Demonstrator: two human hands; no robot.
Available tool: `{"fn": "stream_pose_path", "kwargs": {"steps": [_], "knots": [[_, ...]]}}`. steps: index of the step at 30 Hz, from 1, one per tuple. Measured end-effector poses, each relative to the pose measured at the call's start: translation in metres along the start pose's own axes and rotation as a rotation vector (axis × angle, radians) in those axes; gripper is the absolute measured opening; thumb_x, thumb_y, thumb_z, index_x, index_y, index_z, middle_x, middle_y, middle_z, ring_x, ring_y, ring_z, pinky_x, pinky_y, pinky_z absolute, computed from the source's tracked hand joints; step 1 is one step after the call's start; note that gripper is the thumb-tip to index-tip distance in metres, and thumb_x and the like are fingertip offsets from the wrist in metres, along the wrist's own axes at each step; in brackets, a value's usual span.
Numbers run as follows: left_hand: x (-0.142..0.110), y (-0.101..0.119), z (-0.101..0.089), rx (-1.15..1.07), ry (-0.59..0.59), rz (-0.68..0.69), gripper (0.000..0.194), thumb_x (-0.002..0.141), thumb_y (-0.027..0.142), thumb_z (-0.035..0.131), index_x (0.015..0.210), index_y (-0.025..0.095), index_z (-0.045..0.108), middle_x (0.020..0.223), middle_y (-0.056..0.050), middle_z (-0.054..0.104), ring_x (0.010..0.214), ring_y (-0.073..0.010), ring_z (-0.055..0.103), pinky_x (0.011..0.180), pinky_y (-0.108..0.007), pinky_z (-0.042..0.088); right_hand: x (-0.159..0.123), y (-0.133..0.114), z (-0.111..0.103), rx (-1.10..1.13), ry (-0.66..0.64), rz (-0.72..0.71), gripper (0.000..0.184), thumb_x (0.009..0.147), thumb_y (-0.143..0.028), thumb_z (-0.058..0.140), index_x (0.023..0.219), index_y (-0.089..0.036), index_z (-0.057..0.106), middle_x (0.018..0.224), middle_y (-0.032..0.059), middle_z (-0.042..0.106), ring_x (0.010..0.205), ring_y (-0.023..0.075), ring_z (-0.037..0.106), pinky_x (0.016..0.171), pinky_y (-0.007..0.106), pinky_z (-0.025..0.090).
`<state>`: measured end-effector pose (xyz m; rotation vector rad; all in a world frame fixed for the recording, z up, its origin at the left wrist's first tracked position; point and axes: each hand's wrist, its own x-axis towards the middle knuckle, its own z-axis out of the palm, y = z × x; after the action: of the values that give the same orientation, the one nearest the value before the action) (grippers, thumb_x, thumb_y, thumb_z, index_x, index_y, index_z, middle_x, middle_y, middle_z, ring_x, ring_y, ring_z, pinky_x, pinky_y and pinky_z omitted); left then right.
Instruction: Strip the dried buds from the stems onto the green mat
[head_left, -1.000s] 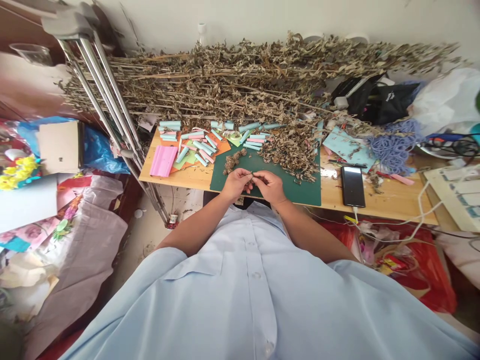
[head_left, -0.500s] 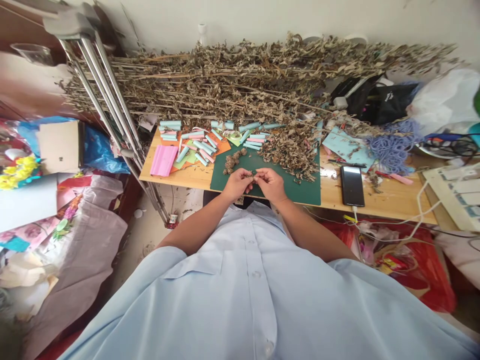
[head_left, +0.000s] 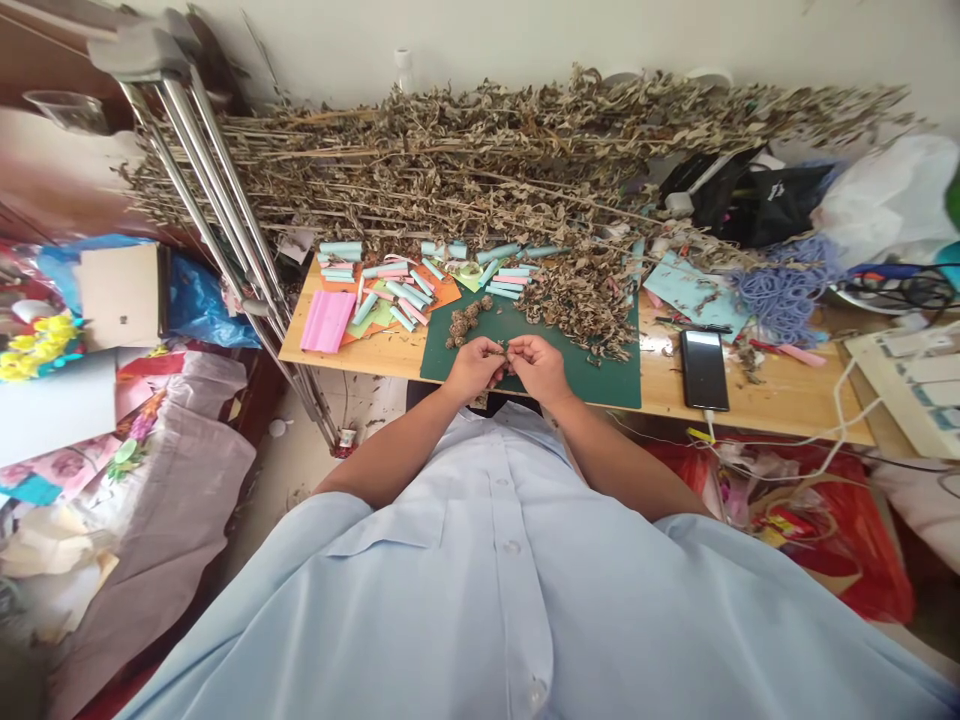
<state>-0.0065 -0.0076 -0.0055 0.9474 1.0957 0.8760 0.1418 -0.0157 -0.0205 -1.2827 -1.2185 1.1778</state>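
1. A wooden counter (head_left: 757, 400) carries a long bundle of dried leafy stems (head_left: 420, 170) along its back edge.
2. A green cutting mat (head_left: 585, 380) on it bears a heap of crumbled dried leaves (head_left: 577, 305) and a small pile of dried clumps (head_left: 465, 322).
3. The left hand (head_left: 472, 368) and right hand (head_left: 540, 368) meet over the mat's near edge, just beside the clumps.
4. Their fingers (head_left: 495, 350) are closed, pinching a tiny dried plant bit (head_left: 504, 350) between them, too small to make out clearly.

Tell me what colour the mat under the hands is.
The cutting mat is dark green, shown best in the head view.
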Motion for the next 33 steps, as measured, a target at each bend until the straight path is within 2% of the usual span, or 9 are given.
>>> {"fn": "stream_pose_path", "kwargs": {"steps": [3,7,17,23,28,33], "knots": [[0.0,0.001,0.0,-0.06,-0.008,0.001,0.015,0.074,0.018,0.064,0.085,0.018,0.054,0.058,0.003,0.062,0.041,-0.0078,0.051,0.038,-0.018,0.034,0.002,-0.002,0.001,0.074,0.003,0.053,0.031,0.071,-0.041,0.075,0.091,-0.021,0.063,0.073,-0.0011,0.067,0.054,0.012,0.059,0.056,0.029,0.055],[-0.002,0.004,0.0,-0.086,0.015,-0.001,0.017,0.072,0.019,0.067,0.083,0.017,0.054,0.061,0.002,0.064,0.044,-0.0072,0.053,0.04,-0.017,0.035,0.005,-0.004,-0.001,0.112,0.001,0.071,0.029,0.072,-0.043,0.075,0.086,-0.021,0.062,0.069,-0.0022,0.065,0.054,0.0118,0.058,0.056,0.028,0.055],[-0.001,0.004,0.0,-0.078,0.018,0.004,0.018,0.076,0.023,0.066,0.088,0.017,0.054,0.064,0.002,0.065,0.044,-0.0069,0.053,0.041,-0.018,0.037,0.007,0.003,-0.003,0.128,0.081,0.064,0.031,0.077,-0.044,0.071,0.097,-0.023,0.059,0.078,-0.0021,0.064,0.06,0.0131,0.061,0.059,0.03,0.056],[0.001,0.002,-0.001,-0.095,-0.018,0.016,0.021,0.077,0.025,0.067,0.092,0.018,0.053,0.068,0.001,0.065,0.046,-0.0078,0.056,0.04,-0.018,0.037,0.01,0.0,-0.005,0.024,0.121,0.01,0.034,0.075,-0.039,0.073,0.101,-0.022,0.059,0.086,0.0008,0.068,0.064,0.0135,0.064,0.06,0.029,0.057],[0.0,0.002,-0.002,-0.073,-0.036,0.028,0.022,0.079,0.026,0.066,0.093,0.018,0.053,0.065,0.003,0.063,0.045,-0.0076,0.054,0.041,-0.017,0.036,0.008,-0.006,-0.005,-0.014,0.039,0.035,0.035,0.078,-0.038,0.071,0.107,-0.022,0.061,0.086,0.0028,0.072,0.066,0.0159,0.067,0.056,0.029,0.055],[-0.003,0.007,0.0,-0.063,-0.039,0.026,0.027,0.076,0.027,0.068,0.096,0.02,0.051,0.065,0.004,0.063,0.044,-0.0071,0.054,0.041,-0.016,0.034,0.007,-0.014,-0.005,-0.072,-0.05,-0.003,0.032,0.077,-0.033,0.07,0.106,-0.022,0.062,0.084,0.0023,0.074,0.068,0.0158,0.067,0.065,0.031,0.058]]}}
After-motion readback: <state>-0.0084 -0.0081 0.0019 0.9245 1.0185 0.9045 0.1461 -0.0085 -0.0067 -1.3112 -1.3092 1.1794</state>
